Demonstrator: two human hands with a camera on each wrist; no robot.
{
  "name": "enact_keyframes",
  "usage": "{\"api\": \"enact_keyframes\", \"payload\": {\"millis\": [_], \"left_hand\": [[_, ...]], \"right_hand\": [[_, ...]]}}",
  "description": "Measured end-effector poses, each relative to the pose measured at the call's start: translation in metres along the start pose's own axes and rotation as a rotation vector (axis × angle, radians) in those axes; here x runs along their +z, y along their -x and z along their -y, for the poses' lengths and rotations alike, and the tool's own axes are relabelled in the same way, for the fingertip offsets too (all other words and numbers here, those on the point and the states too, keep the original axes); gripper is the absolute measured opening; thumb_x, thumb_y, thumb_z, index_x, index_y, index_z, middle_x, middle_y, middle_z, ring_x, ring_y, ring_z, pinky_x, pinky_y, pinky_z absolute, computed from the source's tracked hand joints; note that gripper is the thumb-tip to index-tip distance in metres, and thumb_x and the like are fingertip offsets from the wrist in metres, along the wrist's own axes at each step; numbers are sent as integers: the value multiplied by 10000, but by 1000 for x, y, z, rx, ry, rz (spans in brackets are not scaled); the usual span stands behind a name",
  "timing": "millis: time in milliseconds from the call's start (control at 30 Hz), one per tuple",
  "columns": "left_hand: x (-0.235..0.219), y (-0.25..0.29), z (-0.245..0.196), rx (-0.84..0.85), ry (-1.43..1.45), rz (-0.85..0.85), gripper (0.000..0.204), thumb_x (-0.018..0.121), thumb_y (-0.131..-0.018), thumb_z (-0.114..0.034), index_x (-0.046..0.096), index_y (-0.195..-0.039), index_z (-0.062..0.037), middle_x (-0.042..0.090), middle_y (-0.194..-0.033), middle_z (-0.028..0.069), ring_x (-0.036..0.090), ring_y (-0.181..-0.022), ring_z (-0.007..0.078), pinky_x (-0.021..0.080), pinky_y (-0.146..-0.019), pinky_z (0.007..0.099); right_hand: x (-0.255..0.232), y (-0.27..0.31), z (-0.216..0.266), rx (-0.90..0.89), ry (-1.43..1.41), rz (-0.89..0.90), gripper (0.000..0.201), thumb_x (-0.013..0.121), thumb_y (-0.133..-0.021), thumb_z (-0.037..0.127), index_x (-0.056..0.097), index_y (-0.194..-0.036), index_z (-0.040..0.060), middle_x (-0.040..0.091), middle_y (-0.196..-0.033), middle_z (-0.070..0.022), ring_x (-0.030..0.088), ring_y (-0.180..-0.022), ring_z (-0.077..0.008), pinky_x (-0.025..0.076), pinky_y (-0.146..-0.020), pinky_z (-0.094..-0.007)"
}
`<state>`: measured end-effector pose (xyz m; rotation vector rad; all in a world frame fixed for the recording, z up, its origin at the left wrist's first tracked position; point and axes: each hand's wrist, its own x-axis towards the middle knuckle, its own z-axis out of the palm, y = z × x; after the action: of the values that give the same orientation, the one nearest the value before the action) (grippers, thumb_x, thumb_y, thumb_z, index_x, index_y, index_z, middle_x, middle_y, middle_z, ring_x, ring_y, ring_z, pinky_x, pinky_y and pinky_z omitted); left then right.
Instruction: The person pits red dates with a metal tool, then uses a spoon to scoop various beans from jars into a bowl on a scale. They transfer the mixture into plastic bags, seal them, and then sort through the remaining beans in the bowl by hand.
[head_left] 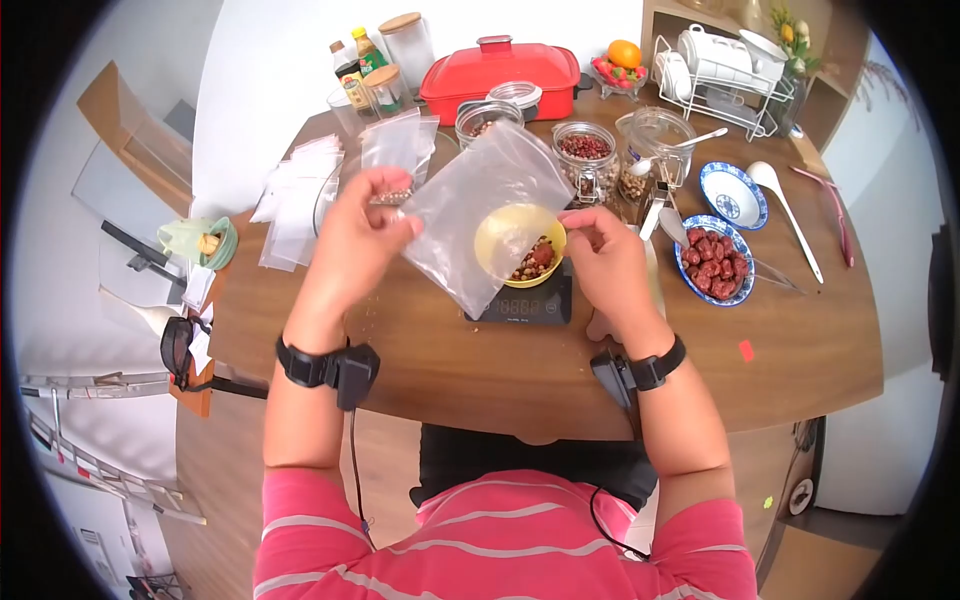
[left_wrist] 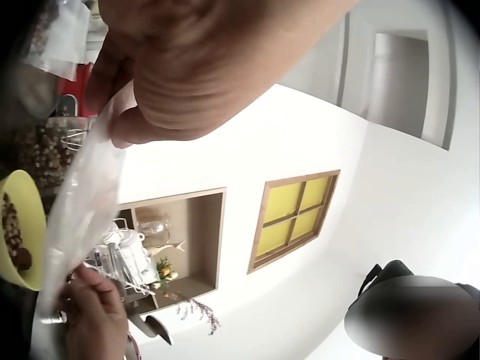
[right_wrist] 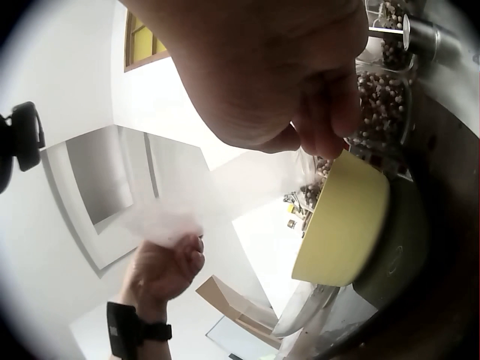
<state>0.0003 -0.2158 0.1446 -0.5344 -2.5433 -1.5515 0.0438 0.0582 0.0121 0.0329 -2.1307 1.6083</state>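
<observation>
Between my hands is a clear plastic bag [head_left: 485,180], spread flat and slanted. Its left edge is pinched by my left hand [head_left: 352,245], with thumb and fingers meeting on the film. On the opposite side, my right hand [head_left: 612,268] pinches the edge between thumb and fingertips. Below and behind the bag sits a yellow bowl [right_wrist: 341,225] holding mixed beans and a reddish date, partly seen through the film in the head view. The bowl stands on a black digital scale [head_left: 552,308] with a lit display. In the right wrist view, my right fingertips are right at the bowl's rim.
More clear bags [head_left: 300,200] lie at the left, one with beans inside. Behind stand jars of beans [head_left: 586,148] and a red lidded cooker [head_left: 495,80]. At right are a bowl of red dates [head_left: 715,262], an empty patterned bowl [head_left: 735,195] and a white ladle [head_left: 790,215].
</observation>
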Motion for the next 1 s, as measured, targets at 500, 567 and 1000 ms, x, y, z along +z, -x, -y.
{"api": "enact_keyframes", "payload": {"millis": [500, 567, 1000], "left_hand": [[-164, 21, 133, -119, 501, -562, 243, 585, -1018, -51, 577, -1261, -68, 677, -1058, 21, 674, -895, 131, 551, -779, 283], [-215, 2, 168, -121, 520, -614, 271, 590, -1015, -54, 566, -1284, -78, 676, -1067, 19, 673, -900, 132, 555, -770, 292], [-264, -61, 366, -379, -426, -600, 324, 618, -918, -120, 695, -1210, -2, 747, -1090, 160, 721, -991, 255, 543, -879, 343]], "right_hand": [[2, 6, 21, 19, -315, -87, 110, 619, -1028, 87, 586, -1120, 37, 724, -924, -49, 609, -689, -41, 488, -587, -193], [2, 7, 18, -34, -275, -113, 129, 635, -1014, 65, 595, -1129, 24, 725, -926, -48, 637, -721, -51, 523, -616, -207], [-1, 21, 3, -88, -44, -138, 115, 648, -997, 27, 606, -1103, 14, 725, -922, -70, 676, -788, -78, 547, -630, -222]]}}
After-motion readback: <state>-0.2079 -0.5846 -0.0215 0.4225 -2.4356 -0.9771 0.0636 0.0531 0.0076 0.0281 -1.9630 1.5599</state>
